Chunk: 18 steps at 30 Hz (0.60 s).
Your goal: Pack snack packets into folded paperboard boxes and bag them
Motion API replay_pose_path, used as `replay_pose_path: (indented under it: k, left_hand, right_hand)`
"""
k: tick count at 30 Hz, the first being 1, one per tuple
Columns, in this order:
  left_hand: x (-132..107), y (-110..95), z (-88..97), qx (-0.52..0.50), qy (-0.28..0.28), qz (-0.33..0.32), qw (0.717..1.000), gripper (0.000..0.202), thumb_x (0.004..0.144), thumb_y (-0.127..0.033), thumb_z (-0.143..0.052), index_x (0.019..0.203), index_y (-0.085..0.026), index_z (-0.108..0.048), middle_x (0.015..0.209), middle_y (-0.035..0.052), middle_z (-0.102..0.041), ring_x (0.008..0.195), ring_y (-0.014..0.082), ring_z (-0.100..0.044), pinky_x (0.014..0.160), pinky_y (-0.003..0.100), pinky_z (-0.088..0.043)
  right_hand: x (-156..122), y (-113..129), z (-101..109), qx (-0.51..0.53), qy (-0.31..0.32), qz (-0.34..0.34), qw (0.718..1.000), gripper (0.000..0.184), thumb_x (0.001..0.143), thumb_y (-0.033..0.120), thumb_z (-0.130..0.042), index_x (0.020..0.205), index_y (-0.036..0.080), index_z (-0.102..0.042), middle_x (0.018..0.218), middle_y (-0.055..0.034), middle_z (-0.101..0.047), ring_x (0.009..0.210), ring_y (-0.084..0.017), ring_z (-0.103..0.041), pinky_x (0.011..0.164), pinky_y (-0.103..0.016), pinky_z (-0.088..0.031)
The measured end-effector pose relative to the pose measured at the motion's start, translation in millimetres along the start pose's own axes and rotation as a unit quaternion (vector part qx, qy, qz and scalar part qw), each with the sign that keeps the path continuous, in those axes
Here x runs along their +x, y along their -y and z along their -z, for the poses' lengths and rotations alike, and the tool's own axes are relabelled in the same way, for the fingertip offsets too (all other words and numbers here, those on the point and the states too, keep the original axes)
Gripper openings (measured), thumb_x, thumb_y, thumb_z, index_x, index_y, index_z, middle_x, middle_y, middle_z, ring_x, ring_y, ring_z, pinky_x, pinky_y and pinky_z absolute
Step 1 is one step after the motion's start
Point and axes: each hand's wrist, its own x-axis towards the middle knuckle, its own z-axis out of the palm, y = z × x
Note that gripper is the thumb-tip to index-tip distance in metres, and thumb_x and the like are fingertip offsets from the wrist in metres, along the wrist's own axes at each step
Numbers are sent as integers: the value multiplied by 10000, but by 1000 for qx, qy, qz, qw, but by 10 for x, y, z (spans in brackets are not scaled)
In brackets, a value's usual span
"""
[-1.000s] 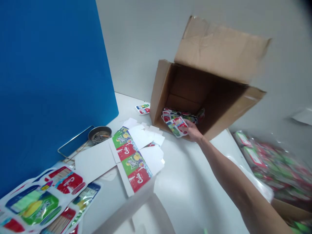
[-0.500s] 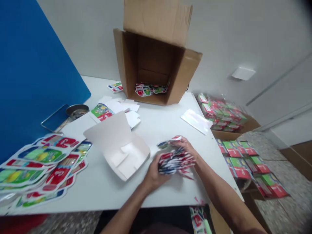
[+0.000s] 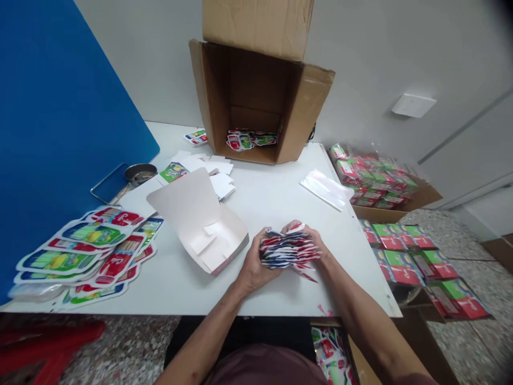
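gripping fanned red-blue foil sachets [image 3: 289, 252]

The camera sits on my head and looks forward and down, over my shirt [image 3: 264, 366], at my left hand [image 3: 252, 263] and right hand [image 3: 310, 247] close below it on the white surface [image 3: 280, 203]. My forearms enter from the bottom edge. Farther off, the view reaches the cardboard box [image 3: 256, 101], the wall [image 3: 368, 69] behind it, and the floor [image 3: 465, 235] to the right.
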Motion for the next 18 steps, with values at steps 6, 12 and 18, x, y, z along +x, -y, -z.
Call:
replay_pose_path:
  k: [6, 12, 18]
  left_hand:
    - [-11, 7, -11, -16, -22, 20, 999, 1096, 686, -277, -919, 1533, -233, -226, 1269, 111, -672, 1089, 263, -708, 992, 440, -559]
    - [44, -64, -32, -66, -2, 23, 998, 718, 740, -297, -876, 1336, -188, -490, 1246, 111, -715, 1101, 276, -713, 1007, 444, -554]
    - [23, -116, -18, -75, 4, 45, 996, 786, 704, -257, -904, 1367, -198, -486, 1280, 121, -713, 1134, 289, -704, 1026, 445, -542]
  right_hand:
    - [-191, 38, 167, -130, -51, 75, 987, 257, 873, 392, -674, 1030, 221, -784, 1040, -48, -778, 1002, -254, -701, 940, -359, -523]
    - [-99, 180, 132, -149, -56, 91, 983, 382, 916, 551, -673, 891, 187, -785, 881, -59, -768, 840, -228, -697, 824, -340, -533]
    - [-283, 24, 69, -37, -98, 22, 994, 704, 871, 850, -471, 1009, 219, -752, 981, -97, -792, 891, -297, -750, 852, -452, -584]
